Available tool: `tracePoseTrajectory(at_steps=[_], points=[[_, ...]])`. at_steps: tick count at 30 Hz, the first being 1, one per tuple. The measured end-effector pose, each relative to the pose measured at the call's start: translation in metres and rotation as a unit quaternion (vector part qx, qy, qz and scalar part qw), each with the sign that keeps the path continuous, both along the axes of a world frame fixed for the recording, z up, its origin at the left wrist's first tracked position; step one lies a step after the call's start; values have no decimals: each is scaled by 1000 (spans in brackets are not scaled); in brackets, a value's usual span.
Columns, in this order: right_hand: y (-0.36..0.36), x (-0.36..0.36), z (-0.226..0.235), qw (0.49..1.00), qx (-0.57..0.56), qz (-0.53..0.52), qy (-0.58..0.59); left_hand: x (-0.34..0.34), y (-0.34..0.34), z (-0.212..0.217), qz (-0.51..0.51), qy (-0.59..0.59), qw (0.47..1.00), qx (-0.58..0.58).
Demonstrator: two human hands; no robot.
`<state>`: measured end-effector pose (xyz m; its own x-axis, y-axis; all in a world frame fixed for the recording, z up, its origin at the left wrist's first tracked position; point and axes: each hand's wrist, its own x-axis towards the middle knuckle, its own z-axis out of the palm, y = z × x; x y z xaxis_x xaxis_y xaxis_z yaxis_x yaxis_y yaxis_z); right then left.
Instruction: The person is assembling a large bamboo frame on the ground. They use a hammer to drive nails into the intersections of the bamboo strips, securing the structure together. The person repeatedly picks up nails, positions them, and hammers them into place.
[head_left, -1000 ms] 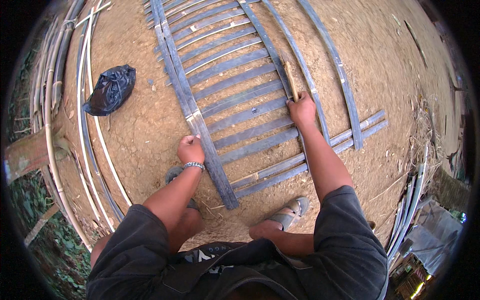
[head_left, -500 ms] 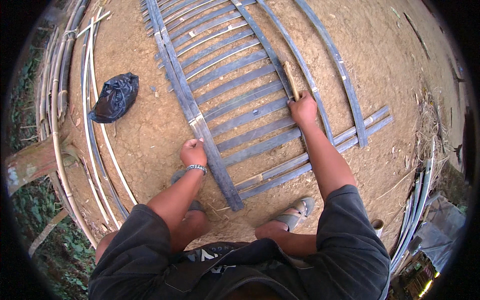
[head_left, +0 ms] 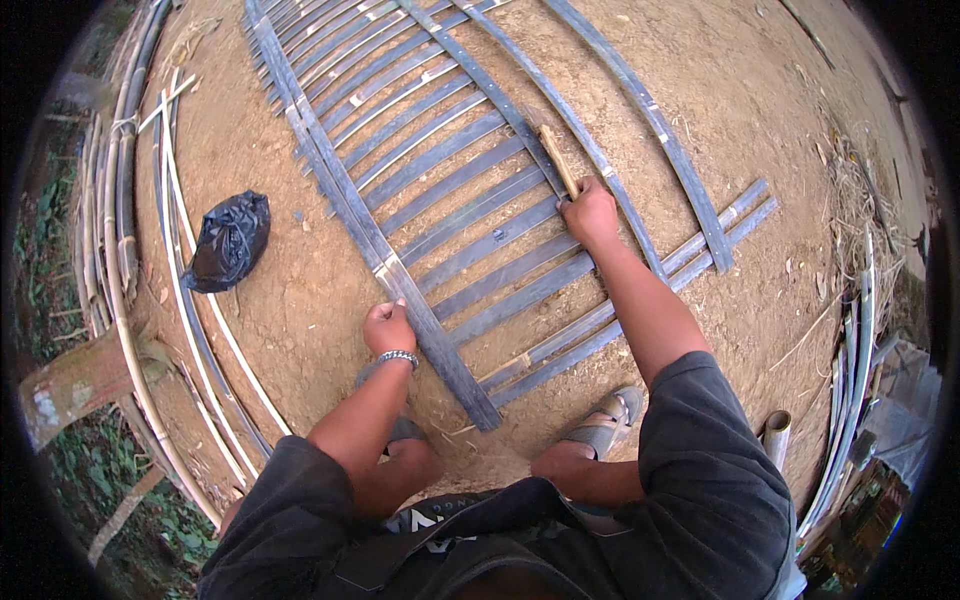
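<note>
slatted frame: far end cut off by top edge | stick: lower end hidden by right hand | left hand: curled fingertips mostly concealed, any grip cannot be told | black bag: contents concealed | left sandal: partly covered by left forearm

Left hand: nine o'clock's open soil up to that pale strip; black bag blocks ten, rail walls off three!
Right hand: inner strip crowds three o'clock, then a clear lane before the outer strip.
Slats: slim gaps only, twelve o'clock from mid-view!
</note>
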<state>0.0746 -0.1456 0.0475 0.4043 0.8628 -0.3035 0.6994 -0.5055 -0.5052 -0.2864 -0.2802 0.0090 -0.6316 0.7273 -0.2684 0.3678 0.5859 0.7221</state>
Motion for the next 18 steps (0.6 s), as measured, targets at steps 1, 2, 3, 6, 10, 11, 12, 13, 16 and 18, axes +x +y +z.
tracePoseTrajectory(at_steps=[1, 2, 3, 6, 10, 11, 12, 13, 16, 18], points=[[0, 0, 3, 1000, -10, -8, 10, 1, 1, 3, 3, -10, 1000, -7], [-1, 1, 4, 1000, -21, -5, 9, 2, 1, 6, 6, -20, 1000, -14], [-1, 1, 3, 999, -31, -3, 9, 2, 2, 9, -2, -15, 1000, -22], [-6, 10, 5, 1000, -20, -13, 17, 3, 11, 30, -18, 6, 1000, -23], [-23, 26, 5, 998, 13, -35, 57, -12, 31, 40, -81, -28, 992, 88], [-32, 38, 5, 996, 23, -46, 75, -8, 43, 42, -115, -68, 983, 129], [-40, 47, 5, 994, 33, -57, 92, -2, 53, 43, -155, -102, 976, 112], [-53, 56, 12, 993, 34, -77, 85, 24, 65, 57, -196, -143, 966, 89], [-75, 59, 18, 980, 32, -137, 143, 61, 86, 54, -302, -271, 913, 43], [-87, 50, 26, 972, 44, -150, 178, 84, 96, 51, -352, -320, 880, 4]])
